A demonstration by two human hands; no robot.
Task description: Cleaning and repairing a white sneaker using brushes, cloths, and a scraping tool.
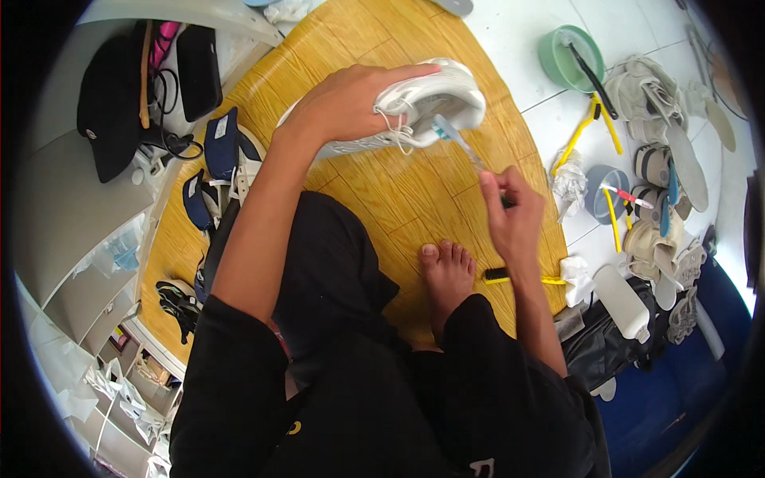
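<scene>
My left hand [351,103] is closed over the upper of a white sneaker [454,84], holding it tilted with its opening toward me. Loose white laces hang from the shoe's side. Between the fingers of my right hand [514,211] is a toothbrush [462,143] with a pale handle and blue-and-white bristles. The brush head is at the collar of the sneaker; whether the bristles touch the lining I cannot tell. My left palm and the shoe's toe are partly hidden.
Below my right forearm lies a yellow-handled black brush [496,275]. On the right are a green bowl [558,60], a grey cup [596,199], a white bottle [625,307], crumpled tissue [570,187] and several shoes and insoles. A shelf with a black cap [111,111] borders the left.
</scene>
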